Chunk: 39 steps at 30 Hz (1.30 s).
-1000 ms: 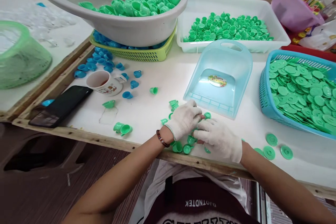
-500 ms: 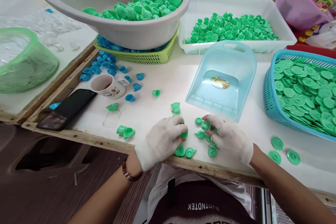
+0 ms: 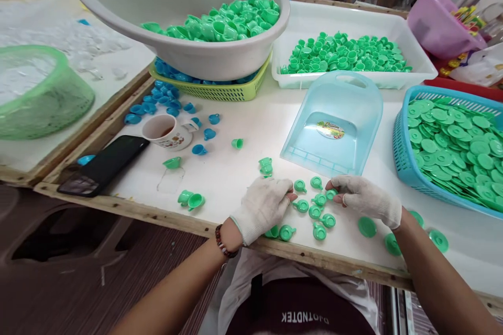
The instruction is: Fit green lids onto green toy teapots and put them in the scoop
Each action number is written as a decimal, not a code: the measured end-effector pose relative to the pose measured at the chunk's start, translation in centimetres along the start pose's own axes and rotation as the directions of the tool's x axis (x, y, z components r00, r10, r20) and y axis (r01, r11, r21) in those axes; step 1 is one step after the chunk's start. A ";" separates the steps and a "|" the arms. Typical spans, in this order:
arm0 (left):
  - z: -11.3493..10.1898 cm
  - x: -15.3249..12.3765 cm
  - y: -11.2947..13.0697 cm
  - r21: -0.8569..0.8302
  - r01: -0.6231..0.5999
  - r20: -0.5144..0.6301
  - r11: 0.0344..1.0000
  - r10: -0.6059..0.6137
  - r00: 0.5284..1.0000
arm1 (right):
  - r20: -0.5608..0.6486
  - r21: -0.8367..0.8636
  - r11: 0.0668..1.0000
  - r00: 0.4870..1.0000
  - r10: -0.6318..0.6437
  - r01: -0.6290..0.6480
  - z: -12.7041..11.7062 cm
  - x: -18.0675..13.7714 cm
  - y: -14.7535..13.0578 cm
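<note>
Just beyond the right hand (image 3: 363,197), spread at a green cup (image 3: 331,194), lies a blue dustpan (image 3: 338,149); whether the curled left hand (image 3: 263,207) grips, I cannot tell.

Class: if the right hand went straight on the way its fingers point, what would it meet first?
Probably the small green cup by the right hand, though whether they already touch is unclear.

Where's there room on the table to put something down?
There's bare table between the light-blue dustpan and the lone green cup, and between the paired green cups and left hand. It's crowded with small green pieces by the right hand, and blue cups behind the mug.
</note>
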<state>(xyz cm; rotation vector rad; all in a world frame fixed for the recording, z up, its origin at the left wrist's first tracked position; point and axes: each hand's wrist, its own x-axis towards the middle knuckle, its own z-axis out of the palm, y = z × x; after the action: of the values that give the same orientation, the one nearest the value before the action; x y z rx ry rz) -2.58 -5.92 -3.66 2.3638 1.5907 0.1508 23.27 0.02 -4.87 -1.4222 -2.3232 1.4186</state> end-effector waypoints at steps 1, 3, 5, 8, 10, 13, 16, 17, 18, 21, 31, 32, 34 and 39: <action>0.1 0.3 0.1 0.029 0.005 0.004 1.000 -0.005 1.000 | -0.020 -0.043 0.999 1.000 -0.011 0.010 0.2 0.1 0.1; 0.3 0.7 0.3 0.091 0.008 0.018 0.996 -0.010 1.000 | -0.059 -0.116 0.992 0.997 -0.050 0.043 0.5 0.2 0.3; 0.6 1.0 0.4 0.139 0.001 0.015 0.990 -0.003 1.000 | -0.063 -0.165 0.983 0.993 -0.096 0.084 0.6 0.2 0.5; 0.9 0.9 0.3 0.165 -0.010 -0.050 0.986 0.019 0.999 | -0.113 -0.230 0.966 0.983 -0.144 0.116 0.4 -0.1 0.4; 0.7 0.6 -0.2 0.167 0.010 -0.112 0.986 0.009 0.994 | -0.181 -0.261 0.957 0.967 -0.177 0.126 0.2 -0.2 0.0; -0.2 0.3 -2.2 0.165 0.137 -0.250 0.977 -0.093 0.964 | -0.263 -0.266 0.948 0.933 -0.246 0.175 0.4 -0.3 -1.1; -1.0 0.8 -5.0 0.101 0.164 -0.278 0.981 -0.130 0.952 | -0.296 -0.282 0.921 0.888 -0.351 0.270 1.6 0.2 -2.4; -1.1 1.1 -5.8 0.078 0.119 -0.243 0.990 -0.097 0.965 | -0.287 -0.305 0.899 0.870 -0.400 0.313 2.1 0.5 -2.9; -1.0 1.4 -6.6 0.055 0.067 -0.202 0.996 -0.055 0.978 | -0.268 -0.339 0.870 0.850 -0.453 0.357 2.7 0.9 -3.5; -0.3 2.3 -7.7 -0.047 -0.015 -0.138 0.999 0.009 0.990 | -0.171 -0.471 0.771 0.813 -0.557 0.429 4.5 3.0 -5.5; 0.3 0.7 -8.0 -0.299 0.161 -0.234 0.940 -0.236 0.943 | 0.003 -0.651 0.720 0.949 -0.314 0.240 5.8 10.5 -10.1; 0.4 0.3 -8.1 -0.303 0.161 -0.232 0.939 -0.237 0.943 | -0.002 -0.618 0.752 0.956 -0.293 0.229 5.4 10.4 -10.1; 0.5 -0.3 -8.0 -0.305 0.145 -0.252 0.941 -0.227 0.941 | -0.017 -0.544 0.813 0.967 -0.255 0.206 4.6 10.1 -9.7; 0.2 -2.2 -6.8 -0.332 0.161 -0.363 0.930 -0.283 0.888 | -0.003 -0.487 0.842 0.963 -0.268 0.233 3.0 9.1 -8.2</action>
<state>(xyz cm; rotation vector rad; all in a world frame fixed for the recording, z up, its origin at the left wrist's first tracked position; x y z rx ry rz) -9.47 -5.56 -5.65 1.9852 1.8562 0.8176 11.15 3.49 -4.04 -1.1590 -2.8146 0.7311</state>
